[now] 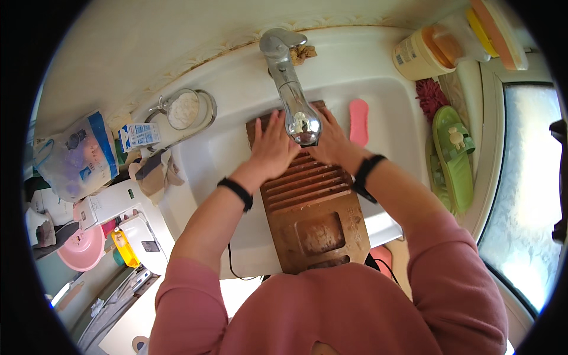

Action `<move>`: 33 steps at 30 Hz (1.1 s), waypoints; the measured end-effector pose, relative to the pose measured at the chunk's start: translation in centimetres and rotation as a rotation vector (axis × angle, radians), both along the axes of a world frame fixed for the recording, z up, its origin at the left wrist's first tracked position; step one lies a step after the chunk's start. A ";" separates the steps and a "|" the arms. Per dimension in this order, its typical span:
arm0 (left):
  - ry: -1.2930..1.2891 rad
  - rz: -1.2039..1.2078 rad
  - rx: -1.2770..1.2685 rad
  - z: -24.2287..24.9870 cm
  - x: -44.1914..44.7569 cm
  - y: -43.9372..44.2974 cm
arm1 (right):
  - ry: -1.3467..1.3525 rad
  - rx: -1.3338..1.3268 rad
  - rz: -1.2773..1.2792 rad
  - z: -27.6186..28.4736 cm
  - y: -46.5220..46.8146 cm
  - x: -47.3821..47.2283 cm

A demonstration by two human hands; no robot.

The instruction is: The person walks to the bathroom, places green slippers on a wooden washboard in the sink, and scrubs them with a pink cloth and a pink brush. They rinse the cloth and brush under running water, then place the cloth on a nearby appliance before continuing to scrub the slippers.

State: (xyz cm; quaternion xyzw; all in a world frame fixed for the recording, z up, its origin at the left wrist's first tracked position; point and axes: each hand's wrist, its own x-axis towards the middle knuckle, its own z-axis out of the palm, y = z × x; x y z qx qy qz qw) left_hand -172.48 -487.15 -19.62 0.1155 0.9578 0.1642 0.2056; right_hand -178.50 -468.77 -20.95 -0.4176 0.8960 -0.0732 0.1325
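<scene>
A brown wooden washboard [313, 191] slants across the white sink [213, 133], its lower end near my body. Its ridges run across the middle, with a shallow recess below them. My left hand [273, 148] lies palm down on the upper part, fingers spread. Beside it, my right hand [330, 142] presses flat on the board's right side, some of its fingers hidden by the tap. Neither hand has anything visible in it. The chrome tap [290, 93] overhangs the board between my hands. In the basin to the right lies a pink oblong piece [359, 122].
At the rim's left stand a glass bowl of white powder [183, 110] and a small carton [139, 136]. Right of the sink are green slippers [452, 155], a dark red scrubber [431, 98] and a cream tub [419, 55]. A pink basin [82, 250] hangs lower left.
</scene>
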 end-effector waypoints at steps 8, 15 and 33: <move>0.112 -0.112 0.401 3.4 9.1 -0.1 | -0.225 -0.299 0.132 4.7 5.0 7.6; -0.080 -0.090 -0.059 0.2 -1.0 -0.2 | -0.078 -0.053 0.018 -0.7 0.9 -0.5; 0.036 -0.030 0.097 -0.8 -0.9 0.5 | -0.064 -0.171 -0.115 -1.4 0.9 -0.5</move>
